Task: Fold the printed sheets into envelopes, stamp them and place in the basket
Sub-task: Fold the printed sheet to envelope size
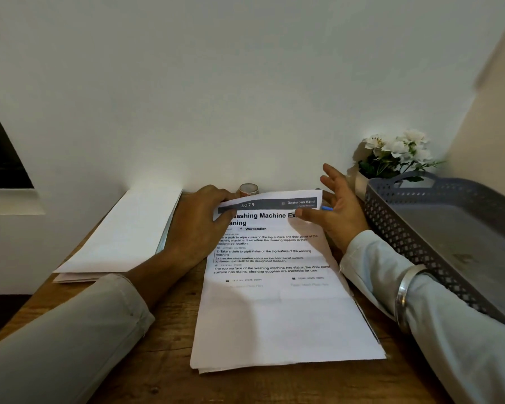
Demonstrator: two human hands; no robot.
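Note:
A stack of printed sheets (280, 310) lies on the wooden table in front of me. My left hand (199, 223) grips the top sheet's far left corner, lifting that edge. My right hand (337, 211) touches the far right corner with its thumb on the paper and its fingers spread. White envelopes (126, 234) lie stacked at the left. A grey perforated basket (438, 246) stands at the right. A small round stamp or tape roll (248, 189) sits by the wall behind the sheets.
A pot of white flowers (397, 153) stands in the far right corner behind the basket. A blue pen (327, 208) shows under my right hand. The white wall runs close behind the table. A dark window opening is at the far left.

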